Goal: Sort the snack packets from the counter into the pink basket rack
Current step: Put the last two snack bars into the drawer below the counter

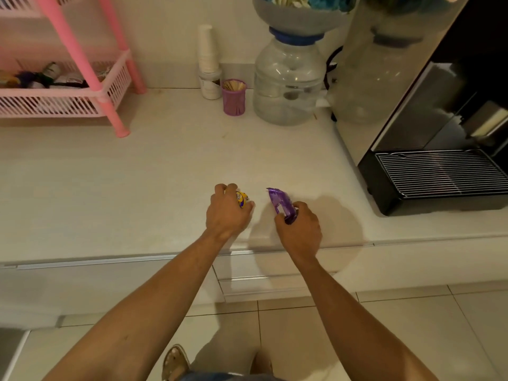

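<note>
- Near the worktop [137, 188] front edge, my left hand [228, 213] closes around a yellow packet [242, 199]; my right hand [298, 229] grips a purple packet [280, 203].
- Best to lift both clear, then carry them left to the pink basket rack [82, 100], well apart.
- Packet labels are unreadable; the rack is partly cut off.
</note>
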